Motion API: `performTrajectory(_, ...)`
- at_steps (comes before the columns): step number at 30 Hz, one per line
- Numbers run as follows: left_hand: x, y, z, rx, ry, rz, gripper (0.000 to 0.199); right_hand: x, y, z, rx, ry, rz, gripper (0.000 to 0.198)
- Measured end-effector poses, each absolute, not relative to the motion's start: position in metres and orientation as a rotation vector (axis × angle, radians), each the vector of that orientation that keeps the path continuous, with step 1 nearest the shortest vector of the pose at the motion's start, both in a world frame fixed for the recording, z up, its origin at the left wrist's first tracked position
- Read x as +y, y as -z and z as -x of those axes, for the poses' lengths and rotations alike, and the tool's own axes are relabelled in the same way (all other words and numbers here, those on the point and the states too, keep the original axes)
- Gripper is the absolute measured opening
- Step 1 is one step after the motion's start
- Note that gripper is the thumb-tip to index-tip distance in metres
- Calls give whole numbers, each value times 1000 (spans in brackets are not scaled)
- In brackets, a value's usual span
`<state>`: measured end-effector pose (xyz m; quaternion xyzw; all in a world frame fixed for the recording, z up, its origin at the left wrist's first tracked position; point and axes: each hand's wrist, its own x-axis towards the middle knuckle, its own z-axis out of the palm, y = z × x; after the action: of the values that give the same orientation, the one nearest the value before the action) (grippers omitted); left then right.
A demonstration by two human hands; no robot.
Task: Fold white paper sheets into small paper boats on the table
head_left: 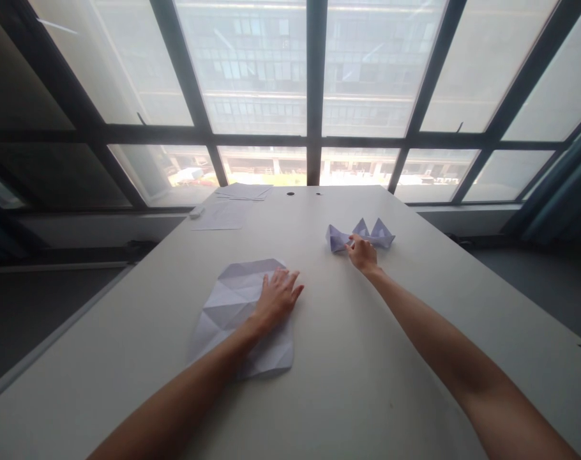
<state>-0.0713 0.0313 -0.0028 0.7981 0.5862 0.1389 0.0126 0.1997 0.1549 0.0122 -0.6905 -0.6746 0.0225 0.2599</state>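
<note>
A creased sheet of white paper lies unfolded on the table, crossed by fold lines. My left hand rests over its right side, fingers spread and holding nothing. Farther off to the right, my right hand has its thumb and fingers pinched at the inner end of a folded paper boat. Beside and partly behind that hand stand more folded paper boat shapes with pointed peaks, one paper boat at the far right. The hand hides where these pieces meet.
The white table runs toward large windows. Loose paper sheets lie at its far left, with a small white object by them. Two round holes, one a dark cable hole, sit near the far edge. A curtain hangs at right.
</note>
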Motion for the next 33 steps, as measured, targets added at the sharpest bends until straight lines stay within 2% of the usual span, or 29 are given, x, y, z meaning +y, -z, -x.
performTrajectory(8, 37, 1, 65, 1421, -616, -2639, 31, 158, -25, -202, -1923, 43, 1900, 38)
performTrajectory(12, 37, -2, 63, 1299, -735, -2653, 28, 158, -33, -198, -1982, 59, 1955, 23)
performTrajectory(15, 37, -2, 62, 1241, -859, -2555, 28, 153, -36, -194, -1990, 73, 1931, 18)
performTrajectory(20, 39, 2, 57, 1252, -1128, -2140, 35, 122, -37, -179, -2010, 56, 1818, 22)
performTrajectory(23, 42, 3, 54, 1243, -1244, -1853, 65, 87, -35, -165, -1999, -21, 1655, 19)
performTrajectory(25, 43, 3, 53, 1251, -1242, -1745, 77, 61, -33, -156, -1995, -106, 1541, 17)
performTrajectory(30, 42, -1, 55, 1271, -1236, -1687, 59, 5, -37, -139, -2028, -459, 1355, 11)
performTrajectory(33, 40, -4, 56, 1200, -1209, -1730, 54, -14, -46, -135, -2041, -687, 1277, 16)
